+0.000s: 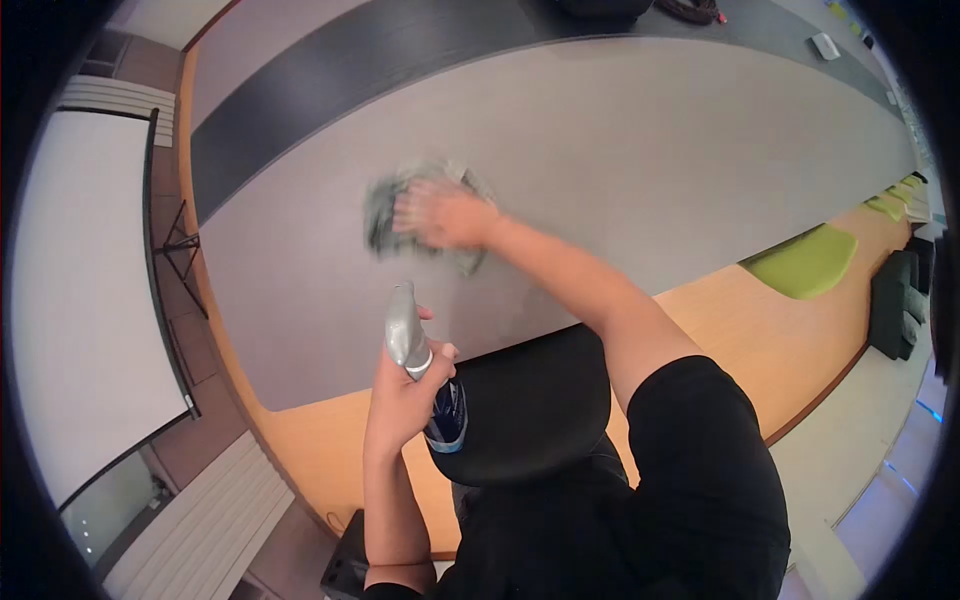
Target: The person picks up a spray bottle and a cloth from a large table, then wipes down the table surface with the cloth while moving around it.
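The wiping step appears to be in hand. A crumpled grey-green cloth (382, 215) is pressed by the right hand (445, 213) onto the left part of the grey tabletop (640, 150), well in from the near edge. The palm is laid down with the fingers spread over the fabric, and both hand and cloth are blurred; whether any fold is pinched cannot be told.

A trigger spray bottle (403, 330) is grasped at its neck by the left hand (405, 395), nearer than the cloth and in front of the black chair (530, 400). It is held fairly upright, with its silver head turned toward the far side and the cloth. Whether the trigger is squeezed cannot be made out.

For a further stroke, flat, even pressure would be called for, with the cloth kept bunched beneath the palm; for a further spray, the nozzle would need to be aimed clear of the right hand.

No brand or writing can be read. A pale blue band is seen low on the dark blue bottle body, but any lettering there is too small or hidden. On the projection screen (90, 290) at the left, no writing is shown. No legible mark is found on the green chair (808, 262) at the right.
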A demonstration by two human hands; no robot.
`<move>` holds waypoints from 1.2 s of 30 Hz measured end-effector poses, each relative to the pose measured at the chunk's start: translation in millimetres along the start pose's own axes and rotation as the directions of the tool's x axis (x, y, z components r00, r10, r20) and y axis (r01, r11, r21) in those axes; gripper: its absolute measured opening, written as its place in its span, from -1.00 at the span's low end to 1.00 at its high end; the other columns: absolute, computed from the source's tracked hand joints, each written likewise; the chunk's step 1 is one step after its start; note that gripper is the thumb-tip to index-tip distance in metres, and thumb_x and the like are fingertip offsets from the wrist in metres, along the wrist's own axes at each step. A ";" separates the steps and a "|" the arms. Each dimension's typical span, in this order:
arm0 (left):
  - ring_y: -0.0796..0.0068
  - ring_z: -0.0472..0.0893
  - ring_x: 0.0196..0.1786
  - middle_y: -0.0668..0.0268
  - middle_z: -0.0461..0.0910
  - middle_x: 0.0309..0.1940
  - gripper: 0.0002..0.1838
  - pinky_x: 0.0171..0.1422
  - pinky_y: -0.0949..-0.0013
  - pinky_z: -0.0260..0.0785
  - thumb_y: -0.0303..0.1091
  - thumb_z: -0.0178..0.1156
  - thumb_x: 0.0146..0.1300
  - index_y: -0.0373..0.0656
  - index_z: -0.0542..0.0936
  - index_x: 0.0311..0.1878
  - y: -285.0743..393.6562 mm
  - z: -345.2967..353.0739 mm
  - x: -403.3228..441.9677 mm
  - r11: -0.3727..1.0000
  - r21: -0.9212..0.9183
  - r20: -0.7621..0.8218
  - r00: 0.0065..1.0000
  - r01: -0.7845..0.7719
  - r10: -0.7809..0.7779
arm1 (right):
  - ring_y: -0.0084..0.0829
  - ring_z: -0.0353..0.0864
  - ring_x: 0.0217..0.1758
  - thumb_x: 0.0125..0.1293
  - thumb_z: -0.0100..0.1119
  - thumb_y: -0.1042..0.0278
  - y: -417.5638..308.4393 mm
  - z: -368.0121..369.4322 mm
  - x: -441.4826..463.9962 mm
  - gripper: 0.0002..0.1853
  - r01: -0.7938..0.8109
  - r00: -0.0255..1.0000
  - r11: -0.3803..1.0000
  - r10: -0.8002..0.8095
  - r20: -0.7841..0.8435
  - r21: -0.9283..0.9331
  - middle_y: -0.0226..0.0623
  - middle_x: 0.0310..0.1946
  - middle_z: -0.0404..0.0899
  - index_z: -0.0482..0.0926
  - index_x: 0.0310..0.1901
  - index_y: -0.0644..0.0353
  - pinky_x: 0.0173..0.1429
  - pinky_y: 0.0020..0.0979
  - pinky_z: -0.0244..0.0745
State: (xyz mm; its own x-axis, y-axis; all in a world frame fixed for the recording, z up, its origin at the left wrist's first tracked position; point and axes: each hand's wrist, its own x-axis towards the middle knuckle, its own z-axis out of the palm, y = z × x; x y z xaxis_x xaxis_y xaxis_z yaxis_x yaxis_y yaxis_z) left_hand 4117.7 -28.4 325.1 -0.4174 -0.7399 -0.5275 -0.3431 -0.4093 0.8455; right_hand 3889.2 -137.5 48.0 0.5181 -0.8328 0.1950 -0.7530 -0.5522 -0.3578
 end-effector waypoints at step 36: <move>0.58 0.67 -0.19 0.38 0.66 -0.27 -0.48 -0.01 0.33 0.54 -0.49 0.36 0.55 -0.13 0.42 0.47 125.1 14.8 -69.4 0.984 0.132 0.173 0.980 -0.121 0.097 | 0.07 0.04 0.89 0.55 0.31 -0.20 -116.7 -257.5 -252.5 -0.16 -0.637 0.750 0.712 0.661 -0.025 -0.296 -0.24 0.86 0.08 0.24 0.79 -0.42 0.83 0.36 -0.01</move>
State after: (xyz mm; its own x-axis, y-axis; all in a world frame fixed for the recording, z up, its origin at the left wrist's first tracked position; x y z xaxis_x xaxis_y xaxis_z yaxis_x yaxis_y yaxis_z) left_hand 4091.4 -20.4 466.2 -0.5880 -0.6728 -0.4491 -0.3981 -0.2425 0.8847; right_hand 3741.8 127.3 275.6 -0.1190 -0.9906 -0.0673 -0.9861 0.1259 -0.1088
